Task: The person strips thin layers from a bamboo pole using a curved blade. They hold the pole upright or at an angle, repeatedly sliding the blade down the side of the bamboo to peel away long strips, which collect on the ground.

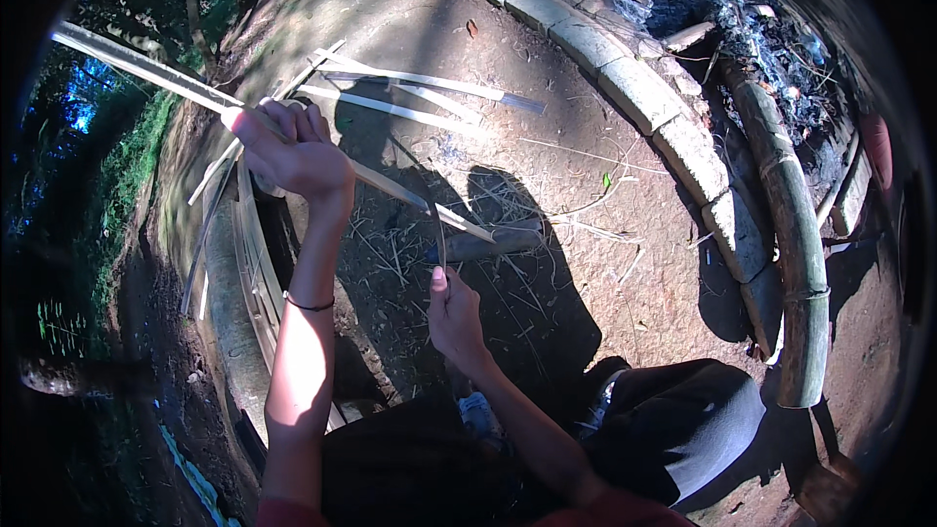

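The right hand (455, 312) is closest, low down, pinching a thin dark blade (439, 229) that points up to the bamboo strip (293, 137). The left hand (293, 151) is higher and farther, wrapped tight around the strip. The strip runs long, from upper left down to the right. Below is bare dirt ground (547, 176) with more bamboo slats (410, 98). Far right, a curved stone edge (634, 88) rings the ashes (742, 29).
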A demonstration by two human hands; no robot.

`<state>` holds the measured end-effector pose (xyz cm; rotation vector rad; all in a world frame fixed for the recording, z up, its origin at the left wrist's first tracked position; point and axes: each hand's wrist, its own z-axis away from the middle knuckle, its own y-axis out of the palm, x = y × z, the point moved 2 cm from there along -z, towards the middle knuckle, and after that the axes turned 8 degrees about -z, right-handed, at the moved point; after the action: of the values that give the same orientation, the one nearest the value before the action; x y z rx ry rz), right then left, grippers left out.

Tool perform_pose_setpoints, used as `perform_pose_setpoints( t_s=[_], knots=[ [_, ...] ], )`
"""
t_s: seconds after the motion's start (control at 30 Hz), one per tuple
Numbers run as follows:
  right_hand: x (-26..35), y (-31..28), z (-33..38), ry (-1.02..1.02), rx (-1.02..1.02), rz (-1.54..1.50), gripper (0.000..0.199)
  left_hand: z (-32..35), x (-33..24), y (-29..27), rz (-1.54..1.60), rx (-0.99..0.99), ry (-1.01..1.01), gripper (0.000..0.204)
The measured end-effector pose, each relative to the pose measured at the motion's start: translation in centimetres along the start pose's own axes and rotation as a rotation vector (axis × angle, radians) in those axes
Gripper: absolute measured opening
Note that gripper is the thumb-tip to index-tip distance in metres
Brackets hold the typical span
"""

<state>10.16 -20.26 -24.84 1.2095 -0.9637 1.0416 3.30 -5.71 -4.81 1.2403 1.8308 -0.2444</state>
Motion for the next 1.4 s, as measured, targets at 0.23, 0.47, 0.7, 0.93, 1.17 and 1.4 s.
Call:
perform_pose_setpoints(
  t_s=[0.23,0.47,0.7,0.93,1.17,1.4],
  knots=[
    [3.7,0.2,0.7,-0.149,0.041,0.009,0.027,-0.2,0.9,-1.2,0.04,-0.031,-0.036,0.043],
    [0.1,-1.2,-0.7,-0.046,0.026,0.062,0.031,-0.4,0.2,-0.4,0.02,0.008,-0.034,0.047],
    [-0.5,1.2,0.4,0.303,0.086,-0.499,0.044,-1.2,0.6,-2.9,0.04,-0.033,-0.008,0.046],
    [1.0,1.5,0.6,0.088,0.109,-0.289,0.039,-1.3,0.8,-2.6,0.059,-0.01,0.016,0.047],
    [-0.9,0.0,0.1,-0.019,0.004,-0.036,0.032,-0.3,0.5,-1.6,0.029,0.069,-0.047,0.044],
    [-1.0,1.3,0.5,0.39,0.123,-0.588,0.043,-1.4,1.0,-3.1,0.061,-0.049,-0.03,0.04]
  ],
)
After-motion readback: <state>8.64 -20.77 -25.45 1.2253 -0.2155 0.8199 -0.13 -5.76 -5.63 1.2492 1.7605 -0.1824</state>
